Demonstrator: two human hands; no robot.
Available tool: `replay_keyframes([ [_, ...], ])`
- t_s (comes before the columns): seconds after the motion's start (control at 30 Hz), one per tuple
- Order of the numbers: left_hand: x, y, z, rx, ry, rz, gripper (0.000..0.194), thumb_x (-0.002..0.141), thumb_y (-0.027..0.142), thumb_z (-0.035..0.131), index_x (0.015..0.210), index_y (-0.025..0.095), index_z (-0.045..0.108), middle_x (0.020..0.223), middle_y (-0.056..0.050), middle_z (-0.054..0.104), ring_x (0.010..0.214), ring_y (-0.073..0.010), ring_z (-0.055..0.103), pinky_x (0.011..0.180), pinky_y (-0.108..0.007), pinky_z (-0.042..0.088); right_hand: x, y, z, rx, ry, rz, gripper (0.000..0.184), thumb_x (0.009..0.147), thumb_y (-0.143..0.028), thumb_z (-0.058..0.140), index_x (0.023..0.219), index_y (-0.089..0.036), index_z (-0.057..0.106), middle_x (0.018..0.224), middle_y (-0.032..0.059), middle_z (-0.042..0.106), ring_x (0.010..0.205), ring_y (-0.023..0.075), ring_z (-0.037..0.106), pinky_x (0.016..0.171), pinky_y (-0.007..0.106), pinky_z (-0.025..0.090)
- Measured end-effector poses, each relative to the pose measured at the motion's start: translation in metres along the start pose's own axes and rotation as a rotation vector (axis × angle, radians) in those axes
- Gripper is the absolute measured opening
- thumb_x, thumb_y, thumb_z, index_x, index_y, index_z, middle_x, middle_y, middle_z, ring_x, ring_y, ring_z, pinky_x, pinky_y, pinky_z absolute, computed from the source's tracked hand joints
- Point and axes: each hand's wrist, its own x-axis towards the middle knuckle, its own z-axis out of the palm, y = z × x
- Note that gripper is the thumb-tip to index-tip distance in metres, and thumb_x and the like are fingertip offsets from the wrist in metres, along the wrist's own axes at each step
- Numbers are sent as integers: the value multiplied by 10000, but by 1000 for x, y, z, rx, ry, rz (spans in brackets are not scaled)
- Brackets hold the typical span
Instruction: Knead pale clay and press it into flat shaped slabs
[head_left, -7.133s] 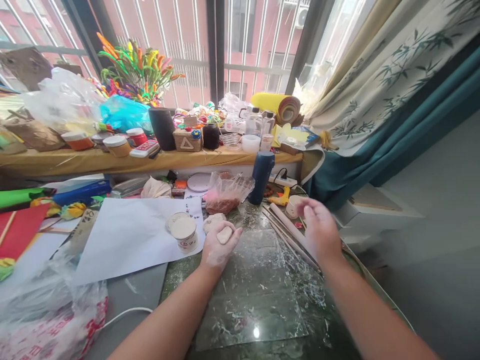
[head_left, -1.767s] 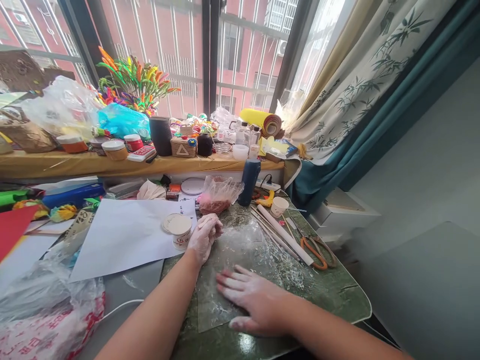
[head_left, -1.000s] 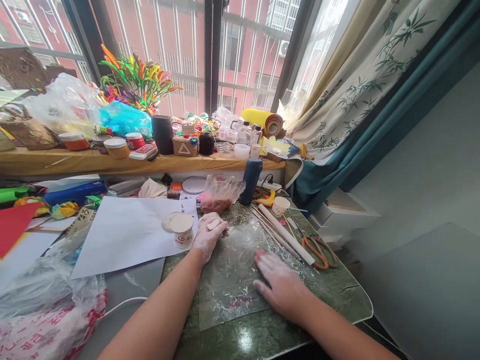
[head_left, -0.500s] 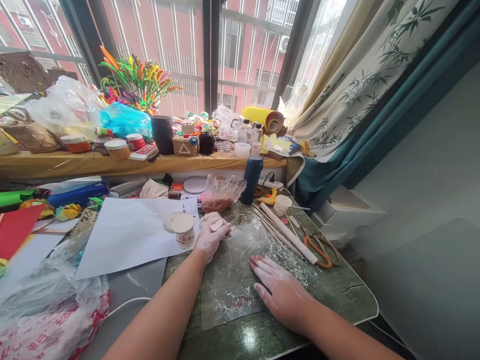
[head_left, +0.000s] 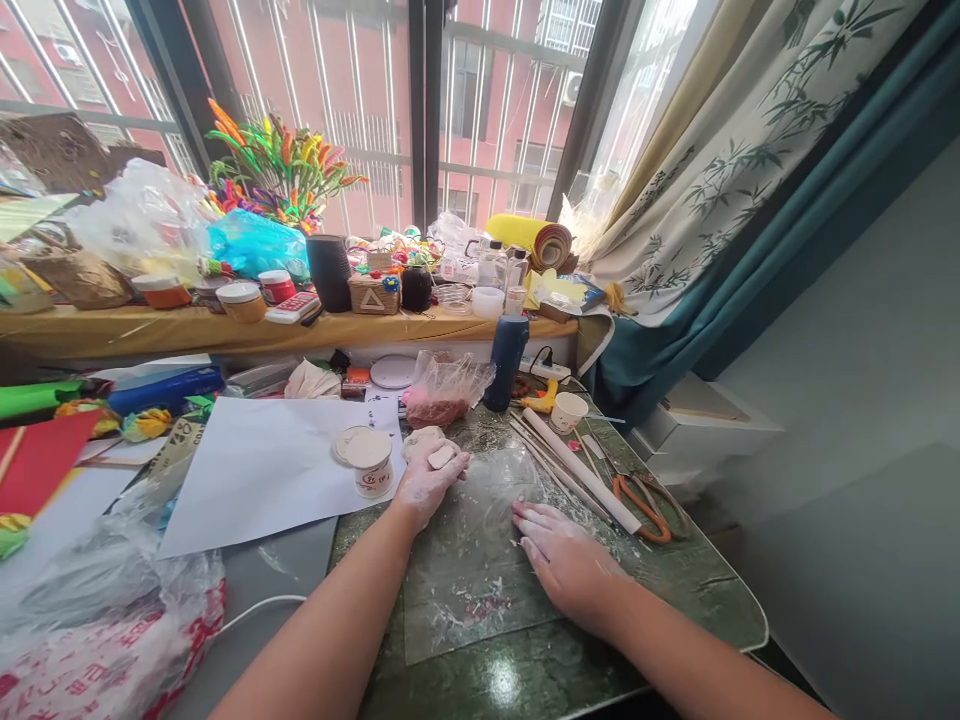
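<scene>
My left hand [head_left: 421, 488], dusted white, is curled around a small off-white piece of clay [head_left: 442, 456] at the far left corner of a clear sheet [head_left: 457, 575]. Just behind it lies a larger pale lump of clay [head_left: 420, 440]. My right hand [head_left: 562, 560] rests palm down on the sheet's right side, fingers stretched out and whitened; nothing shows in it. White flecks and a reddish smear mark the sheet. Left of my left hand, a paper cup [head_left: 373, 478] topped with a pale disc stands on white paper [head_left: 247, 480], another round disc beside it.
On the right lie a pale rolling pin [head_left: 589, 475], thin sticks, orange-handled scissors [head_left: 645, 510], a second paper cup [head_left: 569, 411] and a yellow glue gun [head_left: 541, 398]. Behind stand a dark blue bottle [head_left: 507, 362] and a plastic bag of reddish-brown material [head_left: 442, 395]. A crowded sill runs behind.
My right hand, raised at the right in the oldest frame, came down onto the sheet's near part, then slid toward its right side. My left hand keeps the clay piece, turning slightly.
</scene>
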Motion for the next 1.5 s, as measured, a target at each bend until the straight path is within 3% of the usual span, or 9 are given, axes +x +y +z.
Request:
replay_keyframes([
  [0.33,0,-3,-2,30,0,-29,259,765,449,749,766,218,634,692,13,640,666,-173,624,647,-279,460,-3,-4,-1,-7,81,0,427,1009,-204,368,1257,-149,712,1355,117,667,1288,276,604,1114,464,480],
  [0.47,1,-4,-2,15,3,-36,261,769,449,752,776,219,629,685,12,645,663,-167,615,661,-277,465,-23,-20,9,40,72,-154,400,1008,-206,424,1327,-183,665,1402,83,639,1331,226,568,1147,394,454],
  [0.67,2,-3,-1,17,-1,-21,240,765,418,754,743,216,627,700,10,656,658,-165,624,670,-284,494,-30,-11,20,-124,162,-59,434,971,-126,395,1309,-69,661,1379,175,638,1325,309,568,1122,522,467],
  [0.77,2,-3,-1,13,5,-19,252,768,432,749,746,216,623,714,8,662,669,-167,631,682,-289,497,-35,-17,21,-81,161,-146,421,980,-145,425,1332,-144,656,1425,119,614,1353,255,543,1166,469,426],
  [1.03,2,-4,0,18,13,-4,280,747,462,764,730,215,632,703,0,664,660,-176,630,671,-305,504,-38,-30,16,-29,107,-107,408,983,-179,458,1336,-214,659,1431,71,613,1336,275,555,1181,514,395],
  [1.17,1,-4,0,52,6,-7,291,740,479,759,727,218,630,690,-2,652,662,-182,628,656,-306,500,-41,-30,25,-67,152,-13,426,986,-153,417,1338,-167,655,1411,109,625,1328,309,557,1170,560,390],
  [1.3,0,-2,0,49,9,-20,284,741,466,761,753,216,625,704,6,647,669,-174,627,664,-296,492,-41,-23,26,-29,98,-82,422,999,-184,434,1372,-202,630,1473,70,573,1369,270,523,1203,496,365],
  [1.4,-1,-2,0,51,4,-29,290,751,470,759,773,213,625,718,8,646,682,-173,632,672,-295,491,-29,-22,16,-45,62,79,437,1002,-208,417,1389,-162,615,1470,98,570,1395,300,494,1204,538,346],
  [1.5,0,-4,-1,70,3,-21,301,765,488,752,798,215,630,715,10,650,686,-172,636,670,-291,486,-18,-44,13,-34,43,217,493,1005,-291,437,1444,-96,549,1521,148,494,1436,330,434,1210,541,329],
])
